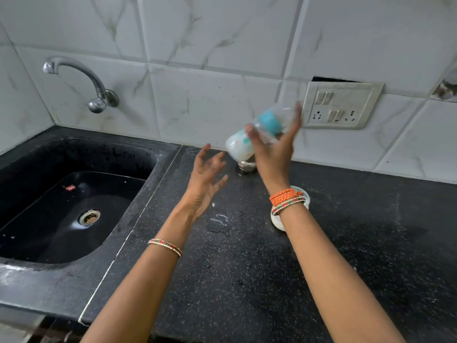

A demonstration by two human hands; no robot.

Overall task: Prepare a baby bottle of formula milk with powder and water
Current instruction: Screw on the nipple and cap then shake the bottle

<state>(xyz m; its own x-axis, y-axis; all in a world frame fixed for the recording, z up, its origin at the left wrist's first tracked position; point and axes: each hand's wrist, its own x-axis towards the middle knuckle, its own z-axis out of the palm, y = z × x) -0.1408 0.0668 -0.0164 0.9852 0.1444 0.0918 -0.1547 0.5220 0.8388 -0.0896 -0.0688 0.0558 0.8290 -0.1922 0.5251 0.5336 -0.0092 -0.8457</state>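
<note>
Baby bottle tilted, milky inside, gripped by right hand, blurred

a black speckled counter lies under the hands. left of the hands is a black sink with a silver tap above it. behind the hands is a white tile wall with a switch plate.
</note>
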